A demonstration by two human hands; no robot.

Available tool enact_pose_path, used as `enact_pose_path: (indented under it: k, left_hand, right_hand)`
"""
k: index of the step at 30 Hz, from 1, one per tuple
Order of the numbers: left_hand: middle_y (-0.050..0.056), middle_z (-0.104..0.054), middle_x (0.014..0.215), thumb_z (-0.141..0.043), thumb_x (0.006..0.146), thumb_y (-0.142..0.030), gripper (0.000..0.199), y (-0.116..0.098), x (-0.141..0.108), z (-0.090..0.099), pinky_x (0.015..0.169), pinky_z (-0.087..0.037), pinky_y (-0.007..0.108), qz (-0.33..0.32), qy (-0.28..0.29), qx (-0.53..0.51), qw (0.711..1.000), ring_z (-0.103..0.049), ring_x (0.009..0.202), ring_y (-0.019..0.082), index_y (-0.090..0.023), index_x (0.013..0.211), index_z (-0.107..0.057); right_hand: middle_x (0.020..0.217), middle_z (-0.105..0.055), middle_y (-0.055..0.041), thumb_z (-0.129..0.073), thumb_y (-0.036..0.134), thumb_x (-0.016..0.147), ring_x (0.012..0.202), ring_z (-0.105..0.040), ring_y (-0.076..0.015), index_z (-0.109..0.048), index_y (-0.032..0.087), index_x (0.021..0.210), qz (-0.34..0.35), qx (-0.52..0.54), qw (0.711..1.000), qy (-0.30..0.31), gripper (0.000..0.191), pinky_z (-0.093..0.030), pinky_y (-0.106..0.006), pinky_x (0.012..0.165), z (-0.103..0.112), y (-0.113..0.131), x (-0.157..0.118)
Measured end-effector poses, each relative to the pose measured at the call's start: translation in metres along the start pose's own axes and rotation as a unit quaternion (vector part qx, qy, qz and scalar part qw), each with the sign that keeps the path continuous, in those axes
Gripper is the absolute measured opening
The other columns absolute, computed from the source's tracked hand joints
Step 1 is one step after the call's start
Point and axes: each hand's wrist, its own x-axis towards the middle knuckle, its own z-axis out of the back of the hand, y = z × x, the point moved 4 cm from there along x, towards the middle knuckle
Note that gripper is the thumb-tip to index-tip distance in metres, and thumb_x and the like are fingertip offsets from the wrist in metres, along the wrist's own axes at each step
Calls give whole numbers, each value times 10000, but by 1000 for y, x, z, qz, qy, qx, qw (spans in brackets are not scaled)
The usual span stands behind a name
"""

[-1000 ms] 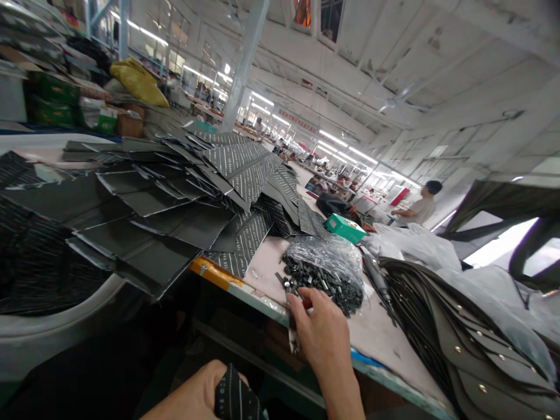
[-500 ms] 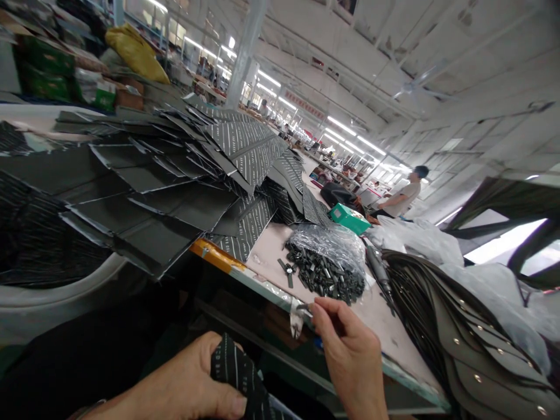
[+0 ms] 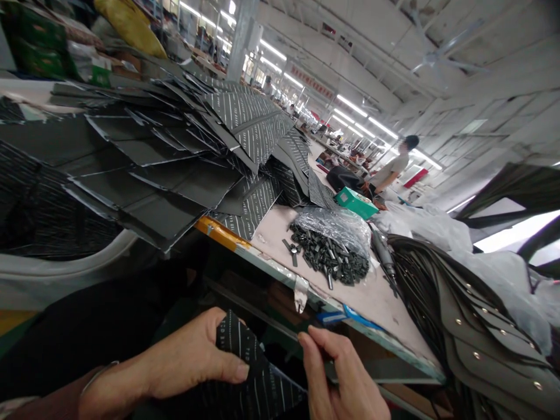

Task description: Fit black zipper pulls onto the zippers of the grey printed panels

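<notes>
My left hand (image 3: 188, 357) grips a black fabric piece (image 3: 256, 367) with white printed stripes and lettering, its thumb on top. Just right of that fabric is my right hand (image 3: 343, 376), thumb and forefinger pinched together; whatever lies between the fingertips is hidden. Beyond my hands, a clear plastic bag (image 3: 332, 224) spills many small dark pieces (image 3: 335, 259) onto the pale tabletop (image 3: 376, 309). A few loose pieces (image 3: 293, 251) lie left of that heap.
Large grey and striped panels (image 3: 175, 181) overlap in a pile at the left. A green box (image 3: 356, 202), a dark tool (image 3: 384, 254) and stacked grey straps (image 3: 455, 309) stand farther right. Blue-handled scissors (image 3: 350, 316) lie at the table edge. A person (image 3: 389, 172) is in the background.
My right hand has moved down from the table edge towards the fabric; the small dark piece at its fingertips no longer shows. My left hand still holds the fabric. The view has shifted slightly.
</notes>
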Motion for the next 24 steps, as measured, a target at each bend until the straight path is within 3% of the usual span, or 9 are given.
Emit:
enact_pose_path:
  k: [4,8,14,17,20,24]
  left_hand:
    - [-53,-447,605,-733,647,-241,219,-1,1,1,532,-235,249,8,-11,2,1000,-338,572,103,-165,633,-529]
    - [-51,-468,607,-737,630,-241,212,1,0,4,545,-260,250,19,-20,1,1000,-357,585,112,-162,644,-541]
    - [-50,-476,612,-740,642,-238,205,1,-3,4,546,-265,252,24,-20,3,999,-371,589,115,-159,660,-552]
    - [-46,-495,623,-749,663,-240,207,0,-2,3,547,-270,247,23,-16,-8,1000,-389,593,114,-154,674,-561]
    - [-44,-501,622,-764,681,-261,228,0,-1,2,542,-272,241,14,-7,-14,1000,-394,586,108,-148,665,-567]
    - [-44,-515,618,-772,687,-243,212,1,2,-3,553,-290,237,9,-7,-16,1000,-412,587,106,-138,677,-588]
  right_hand:
    - [822,-777,-42,-628,245,968,721,-743,-163,-697,181,977,56,-44,997,21,95,-574,-235,708,-8,1,8]
    - [797,-787,-50,-511,277,1030,702,-745,-154,-735,148,932,112,-109,986,53,276,-566,-214,692,-17,0,16]
    - [834,-789,-69,-460,295,1051,712,-738,-144,-746,141,954,103,-98,988,56,339,-553,-202,713,-22,0,19]
    - [826,-775,-67,-518,289,1026,714,-731,-143,-738,138,948,52,-44,996,55,279,-544,-200,714,-25,-7,18]
    - [783,-758,-38,-624,299,958,682,-716,-151,-728,173,895,-43,34,996,64,175,-542,-212,659,-32,-20,18]
    - [677,-687,-3,-648,419,907,525,-612,-138,-714,163,962,-225,158,959,74,270,-502,-231,512,-41,-42,10]
